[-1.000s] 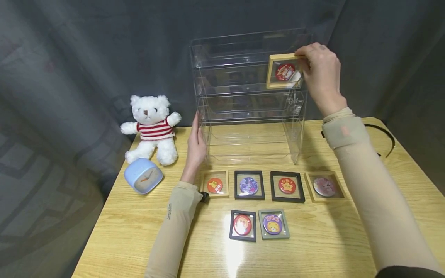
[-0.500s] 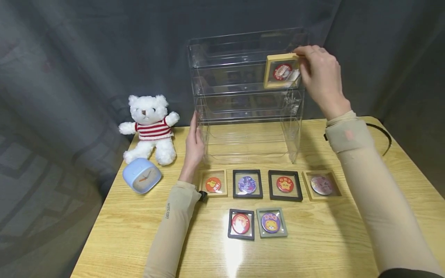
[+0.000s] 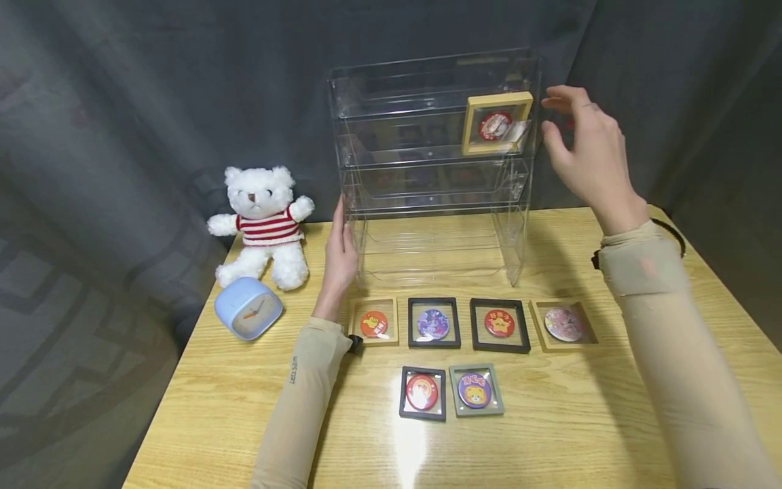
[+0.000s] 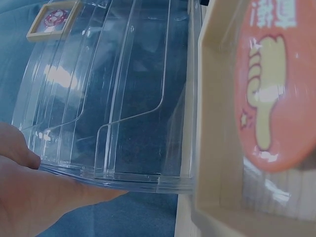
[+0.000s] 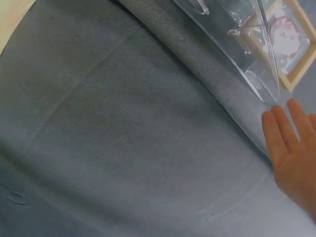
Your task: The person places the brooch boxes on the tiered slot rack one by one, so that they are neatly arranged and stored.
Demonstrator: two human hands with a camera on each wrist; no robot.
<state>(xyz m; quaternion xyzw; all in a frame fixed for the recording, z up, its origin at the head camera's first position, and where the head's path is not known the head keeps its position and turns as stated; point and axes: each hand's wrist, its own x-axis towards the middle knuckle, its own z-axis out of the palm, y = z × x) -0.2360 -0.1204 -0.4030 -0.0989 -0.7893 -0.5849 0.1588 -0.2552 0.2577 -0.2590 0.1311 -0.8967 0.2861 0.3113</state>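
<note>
A clear tiered display rack [image 3: 427,163] stands at the back of the table. My left hand [image 3: 340,261] rests against its left side wall with fingers straight. In the left wrist view, that hand [image 4: 54,192] touches the clear side panel. A yellow-framed badge [image 3: 497,123] with a round red picture stands tilted on an upper tier, at the right end. Beside it, my right hand [image 3: 586,146] is apart from the frame and holds nothing, its fingers loosely bent. The right wrist view shows that hand [image 5: 296,158] below the rack's corner.
Several framed badges lie on the table: a thumbs-up one [image 3: 374,323], a purple one [image 3: 433,323], a star one [image 3: 499,324], a pink one [image 3: 565,326], a red one [image 3: 422,392] and a bear one [image 3: 476,390]. A white teddy bear [image 3: 263,227] and blue clock [image 3: 248,309] stand left.
My right hand has let go of the yellow-framed badge and moved off to the right. The badge stays on the rack's upper tier. My left hand keeps its place at the rack's side.
</note>
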